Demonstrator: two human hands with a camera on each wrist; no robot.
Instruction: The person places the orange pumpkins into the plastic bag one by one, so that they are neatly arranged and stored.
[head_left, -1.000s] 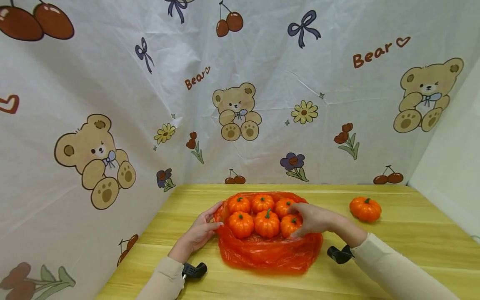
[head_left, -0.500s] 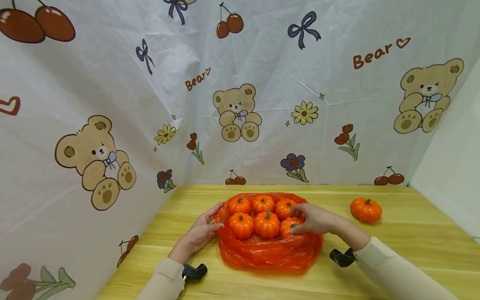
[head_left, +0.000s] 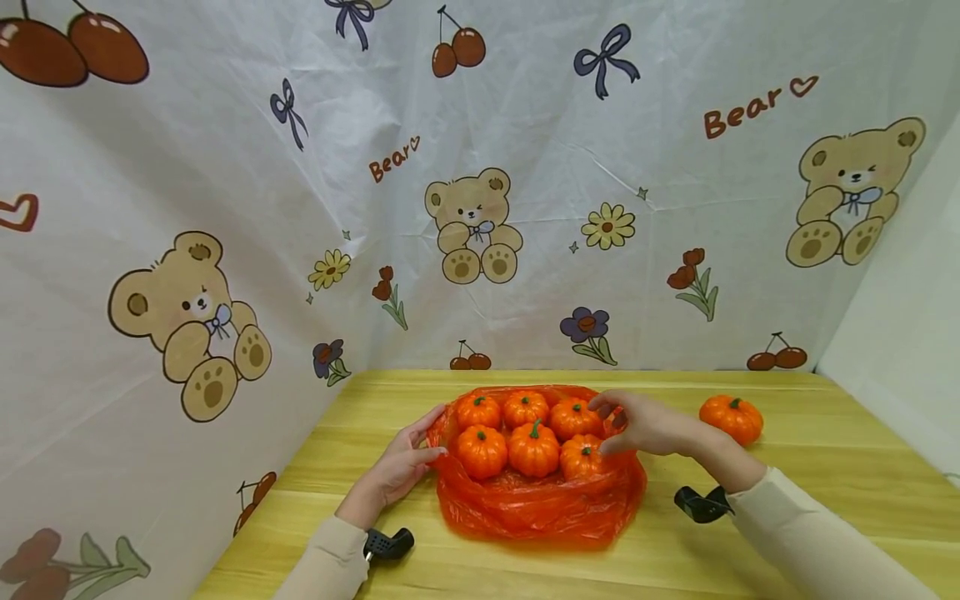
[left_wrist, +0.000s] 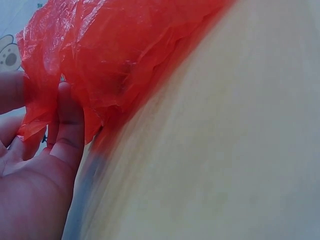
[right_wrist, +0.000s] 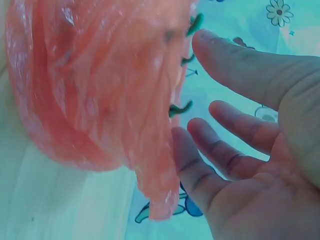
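A red plastic bag (head_left: 528, 512) sits on the table, its mouth spread wide around several small orange pumpkins (head_left: 534, 450) with green stems, set in two rows. At the bag's left edge, my left hand (head_left: 405, 460) pinches the plastic; the left wrist view shows the thin red film of the bag (left_wrist: 125, 55) between thumb and fingers of the left hand (left_wrist: 42, 180). My right hand (head_left: 651, 423) hovers at the right rim, fingers loosely bent with nothing held. In the right wrist view its fingers (right_wrist: 200, 175) spread beside the bag (right_wrist: 90, 90), and green stems poke out past the plastic.
Another orange pumpkin (head_left: 731, 418) lies alone on the wooden table (head_left: 825, 500), right of the bag and behind my right forearm. A white printed cloth (head_left: 525, 317) hangs along the back and left of the table. A white panel (head_left: 900, 333) stands at the right.
My right hand has let go of the front right pumpkin in the bag and drawn back up and to the right. The left hand stays put on the bag's edge.
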